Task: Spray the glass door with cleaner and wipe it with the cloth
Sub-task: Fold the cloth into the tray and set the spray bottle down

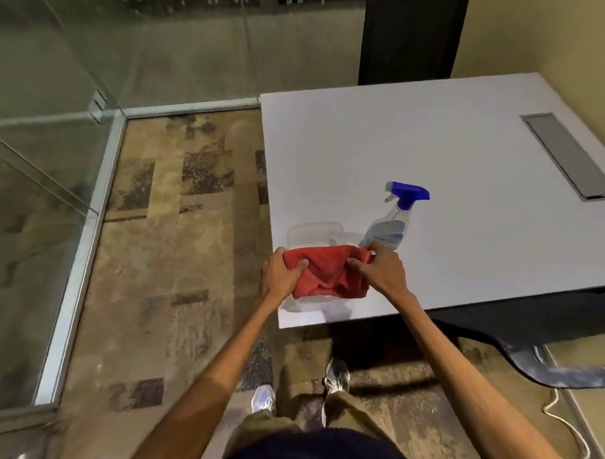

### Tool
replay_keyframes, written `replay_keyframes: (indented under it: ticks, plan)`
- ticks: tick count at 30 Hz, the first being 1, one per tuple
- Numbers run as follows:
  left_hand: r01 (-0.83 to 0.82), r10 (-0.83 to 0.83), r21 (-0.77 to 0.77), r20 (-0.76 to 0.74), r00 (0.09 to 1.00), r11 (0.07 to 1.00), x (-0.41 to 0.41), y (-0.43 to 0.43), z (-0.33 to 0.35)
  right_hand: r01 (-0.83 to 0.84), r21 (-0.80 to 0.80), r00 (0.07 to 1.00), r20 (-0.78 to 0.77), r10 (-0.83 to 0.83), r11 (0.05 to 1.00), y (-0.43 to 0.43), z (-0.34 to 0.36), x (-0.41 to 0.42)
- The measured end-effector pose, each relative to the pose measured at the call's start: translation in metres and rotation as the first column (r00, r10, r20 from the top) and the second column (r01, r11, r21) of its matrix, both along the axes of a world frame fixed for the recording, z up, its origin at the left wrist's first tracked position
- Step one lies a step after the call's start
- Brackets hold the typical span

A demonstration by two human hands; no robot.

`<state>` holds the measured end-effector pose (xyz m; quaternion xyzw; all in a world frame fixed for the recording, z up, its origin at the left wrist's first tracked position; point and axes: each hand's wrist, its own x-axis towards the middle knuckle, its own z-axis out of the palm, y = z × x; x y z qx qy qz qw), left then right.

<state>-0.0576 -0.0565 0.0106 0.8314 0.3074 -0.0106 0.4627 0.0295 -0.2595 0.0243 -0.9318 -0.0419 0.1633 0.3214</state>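
Both hands on red cloth [327, 276], held bunched over near-left corner of white tabletop [434, 148]. L hand [281, 275]: grip clamped on cloth's left end, thumb on top, fingers wrapped under/behind fabric. R hand [382, 270]: grip pinched shut on cloth's right end, thumb pressing into the fold, fingertips at upper right corner of cloth. Cloth sags between the two grips, creased, lower edge hanging toward tabletop edge.

Directly beneath cloth: clear plastic container [314, 231], shallow, rounded corners; far rim shows beyond cloth, near part shows below it. Whether cloth touches container: can't tell.

Just beyond R grip: spray bottle [388, 232], clear body w/ pale label, blue trigger head, nozzle pointing left. Standing on tabletop, appears tilted (wide-angle lens, so uncertain). R fingertips v. close to bottle base; contact can't be told.

Further out, far right of grips: grey rectangular cable slot [567, 156] set in tabletop. Dark panel [412, 37] stands behind far tabletop edge.

Left of L grip, well apart: patterned brown carpet [177, 225], then metal floor frame [84, 242] carrying glass door [31, 185] / glass walls along left and far side. Glass shows reflections; droplets or marks not resolvable.

Below grips: forearms bare, two shoes [337, 374] on carpet by tabletop corner. White cord [562, 420] on floor to lower right.
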Motion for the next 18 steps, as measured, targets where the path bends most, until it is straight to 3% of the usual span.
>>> replay_keyframes:
  ticks: [4, 10, 14, 18]
  plan:
    - [-0.06, 0.068, 0.12, -0.058, 0.996, 0.991, 0.015, -0.019, -0.024, -0.092, -0.109, 0.994, 0.057, 0.098, 0.99, 0.015, -0.021, 0.012]
    - [0.173, -0.1, 0.383, -0.204, 0.974, 0.907, 0.026, -0.034, -0.048, -0.265, -0.318, 0.919, 0.201, 0.338, 0.91, 0.034, -0.055, 0.011]
    - [0.243, -0.118, 0.517, -0.263, 0.958, 0.821, 0.023, -0.028, -0.06, -0.318, -0.436, 0.861, 0.239, 0.45, 0.842, 0.032, -0.069, 0.011]
    - [0.296, -0.147, 0.561, -0.295, 0.944, 0.773, 0.023, -0.027, -0.064, -0.319, -0.427, 0.842, 0.281, 0.459, 0.846, 0.028, -0.082, 0.007]
